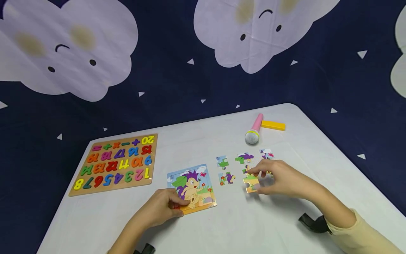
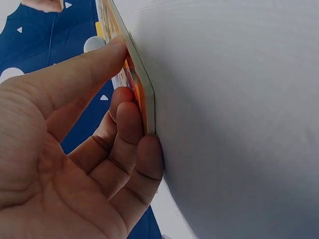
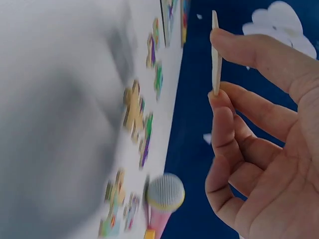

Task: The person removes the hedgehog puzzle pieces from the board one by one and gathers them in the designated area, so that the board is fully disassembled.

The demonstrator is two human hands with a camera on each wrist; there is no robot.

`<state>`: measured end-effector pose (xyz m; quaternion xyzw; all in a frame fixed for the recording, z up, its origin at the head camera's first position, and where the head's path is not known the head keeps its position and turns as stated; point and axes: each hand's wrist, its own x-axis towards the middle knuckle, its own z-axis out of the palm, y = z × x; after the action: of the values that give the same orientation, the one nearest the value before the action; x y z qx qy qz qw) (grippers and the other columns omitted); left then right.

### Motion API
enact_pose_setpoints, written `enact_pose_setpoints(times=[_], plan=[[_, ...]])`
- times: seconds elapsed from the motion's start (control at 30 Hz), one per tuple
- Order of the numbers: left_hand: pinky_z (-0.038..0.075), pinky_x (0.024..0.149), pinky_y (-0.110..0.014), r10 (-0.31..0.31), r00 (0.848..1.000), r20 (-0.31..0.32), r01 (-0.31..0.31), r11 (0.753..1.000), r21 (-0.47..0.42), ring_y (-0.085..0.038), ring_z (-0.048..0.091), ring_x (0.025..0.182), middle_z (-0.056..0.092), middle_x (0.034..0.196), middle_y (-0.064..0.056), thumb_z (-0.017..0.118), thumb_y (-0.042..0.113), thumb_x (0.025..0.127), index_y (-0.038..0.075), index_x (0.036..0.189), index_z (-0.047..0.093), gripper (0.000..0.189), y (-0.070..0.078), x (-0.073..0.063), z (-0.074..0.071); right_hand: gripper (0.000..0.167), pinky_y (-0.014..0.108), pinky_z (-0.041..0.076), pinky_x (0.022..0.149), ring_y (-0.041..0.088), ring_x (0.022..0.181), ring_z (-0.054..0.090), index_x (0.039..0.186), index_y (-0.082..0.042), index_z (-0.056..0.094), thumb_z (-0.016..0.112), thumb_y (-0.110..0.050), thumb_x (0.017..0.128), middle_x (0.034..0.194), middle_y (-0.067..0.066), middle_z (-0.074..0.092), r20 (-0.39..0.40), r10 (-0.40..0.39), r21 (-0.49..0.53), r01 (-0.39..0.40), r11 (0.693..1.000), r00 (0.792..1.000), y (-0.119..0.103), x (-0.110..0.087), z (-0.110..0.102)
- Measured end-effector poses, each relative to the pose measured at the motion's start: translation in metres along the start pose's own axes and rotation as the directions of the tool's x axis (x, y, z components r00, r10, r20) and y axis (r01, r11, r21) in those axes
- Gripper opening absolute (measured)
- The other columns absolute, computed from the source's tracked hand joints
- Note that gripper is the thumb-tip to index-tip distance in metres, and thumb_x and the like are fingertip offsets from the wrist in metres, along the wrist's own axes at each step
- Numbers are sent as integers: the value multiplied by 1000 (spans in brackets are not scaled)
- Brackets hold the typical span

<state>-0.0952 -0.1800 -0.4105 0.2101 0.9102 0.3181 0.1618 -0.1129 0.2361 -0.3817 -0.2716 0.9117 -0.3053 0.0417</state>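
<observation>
In the head view my left hand (image 1: 163, 204) grips the near left corner of a square hedgehog jigsaw board (image 1: 203, 178). The left wrist view shows that hand's thumb and curled fingers at the board's edge (image 2: 149, 107). To the right, my right hand (image 1: 282, 178) pinches a yellow-green puzzle piece (image 1: 251, 184) between thumb and fingertip. Seen edge-on in the right wrist view, the pinched piece (image 3: 216, 59) is held off the table. Loose pieces lie around it, among them a green leaf piece (image 1: 222, 162) and a purple-and-green piece (image 1: 244, 158). Others are partly behind the right hand.
A wooden number board (image 1: 152, 180) with coloured digits lies at the left of the white table (image 1: 196, 137). Near the far right edge are a pink toy microphone (image 1: 252, 136) and a yellow block (image 1: 273, 125). A dark cloud-print cloth (image 1: 165, 70) hangs behind.
</observation>
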Motion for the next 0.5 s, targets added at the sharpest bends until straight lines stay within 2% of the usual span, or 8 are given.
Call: enact_pose_setpoints(times=[0.2,0.37,0.5], plan=[[45,61,-21,13,1000,-4,-13,1000,7,-7,51,74,67,85,10,91,9,85,21,111,87,29,1,6,2,46,25,52,78,1,92,61,124,-23,79,95,-32,82,103,-21,70,-20,3,-12,-3,1000,1000,22,-28,-10],[44,59,-21,10,1000,-11,-10,1000,0,-6,50,72,66,82,10,92,9,84,21,111,87,30,-3,2,0,46,24,53,81,2,90,60,121,-23,78,97,-32,80,97,-21,67,-12,8,-2,-8,1000,1000,43,-42,-9],[45,59,-20,11,1000,-7,-11,1000,-18,-6,51,72,66,82,10,92,8,83,20,111,87,30,-5,1,0,48,21,51,76,0,87,59,119,-20,79,98,-30,77,95,-21,67,-33,4,-9,-4,1000,999,59,-54,-6]])
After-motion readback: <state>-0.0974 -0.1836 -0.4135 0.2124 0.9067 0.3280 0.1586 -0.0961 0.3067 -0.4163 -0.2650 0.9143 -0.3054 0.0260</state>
